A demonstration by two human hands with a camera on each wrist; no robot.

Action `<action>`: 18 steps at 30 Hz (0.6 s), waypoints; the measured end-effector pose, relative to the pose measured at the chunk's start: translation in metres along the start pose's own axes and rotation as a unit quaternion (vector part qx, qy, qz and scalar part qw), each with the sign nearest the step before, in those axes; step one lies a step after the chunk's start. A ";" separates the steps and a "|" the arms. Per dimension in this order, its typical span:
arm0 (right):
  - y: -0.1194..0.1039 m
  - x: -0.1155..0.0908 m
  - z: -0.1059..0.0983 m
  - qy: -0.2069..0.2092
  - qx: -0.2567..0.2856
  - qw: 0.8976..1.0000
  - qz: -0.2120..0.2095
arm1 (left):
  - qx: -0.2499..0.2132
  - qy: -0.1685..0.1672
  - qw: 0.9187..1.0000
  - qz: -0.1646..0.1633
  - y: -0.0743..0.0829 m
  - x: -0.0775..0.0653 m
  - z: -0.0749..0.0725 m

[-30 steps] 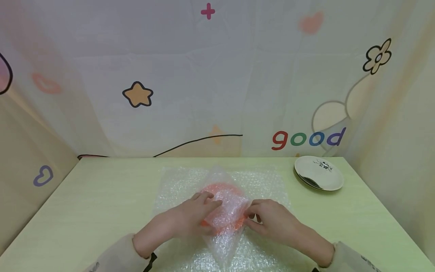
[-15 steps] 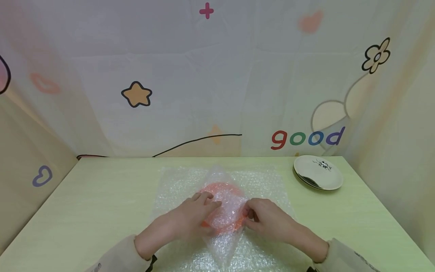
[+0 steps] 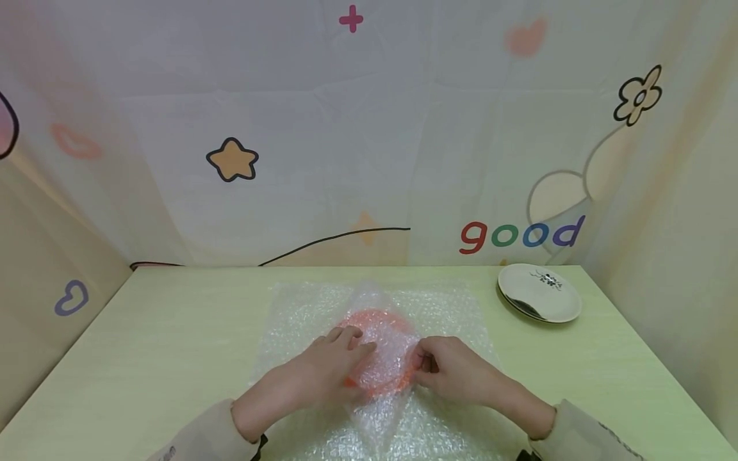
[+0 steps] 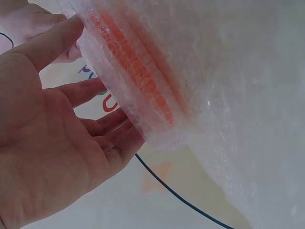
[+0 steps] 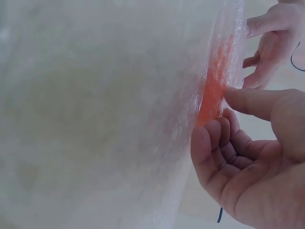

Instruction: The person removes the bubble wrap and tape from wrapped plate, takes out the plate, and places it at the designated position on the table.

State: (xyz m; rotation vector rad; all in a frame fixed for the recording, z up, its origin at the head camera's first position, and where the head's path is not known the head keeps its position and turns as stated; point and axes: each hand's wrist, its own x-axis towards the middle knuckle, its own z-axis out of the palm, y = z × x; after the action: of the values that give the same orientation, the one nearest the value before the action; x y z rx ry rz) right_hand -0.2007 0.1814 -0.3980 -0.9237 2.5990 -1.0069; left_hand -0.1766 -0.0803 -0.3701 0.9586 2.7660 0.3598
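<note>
Bubble wrap (image 3: 377, 416) lies on the table with two of its corners folded inward over a round orange-red dish (image 3: 375, 318), which shows through the film. My left hand (image 3: 323, 371) rests on the left of the folded wrap, fingers spread and slightly bent; in the left wrist view its fingertips touch the wrapped edge. At the right rim, my right hand (image 3: 461, 371) pinches the wrap between thumb and curled fingers. The right wrist view shows that thumb against the orange edge (image 5: 212, 95), with the fingers bent beneath it.
White plates (image 3: 542, 294) with a dark floral pattern sit stacked at the table's back right. Flat bubble wrap spreads on both sides of the bundle. A printed curtain (image 3: 323, 160) stands behind the table (image 3: 173, 333).
My right hand has shifted slightly left, and its fingers have closed tighter at the wrap's right edge. The left hand has stayed nearly still.
</note>
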 end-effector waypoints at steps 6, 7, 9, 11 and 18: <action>-0.002 0.001 0.000 -0.001 -0.011 1.000 -0.011 | 0.007 0.001 1.000 0.002 0.000 0.000 0.002; -0.003 0.001 0.000 -0.001 -0.013 1.000 -0.014 | 0.009 0.002 1.000 0.002 0.000 0.001 0.002; -0.004 0.001 -0.001 -0.004 -0.015 1.000 -0.016 | 0.009 0.003 1.000 0.003 0.000 0.001 0.003; -0.005 0.001 -0.002 -0.008 -0.018 1.000 -0.014 | 0.010 0.005 1.000 0.004 0.000 0.001 0.003; -0.008 0.002 -0.004 -0.030 -0.024 0.999 -0.001 | 0.012 0.006 1.000 0.006 0.000 0.001 0.003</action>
State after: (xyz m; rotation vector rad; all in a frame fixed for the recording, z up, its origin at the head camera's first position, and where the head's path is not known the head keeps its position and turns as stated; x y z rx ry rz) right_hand -0.2003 0.1774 -0.3893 -0.9531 2.5842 -0.9064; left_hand -0.1770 -0.0790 -0.3736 0.9830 2.7817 0.3365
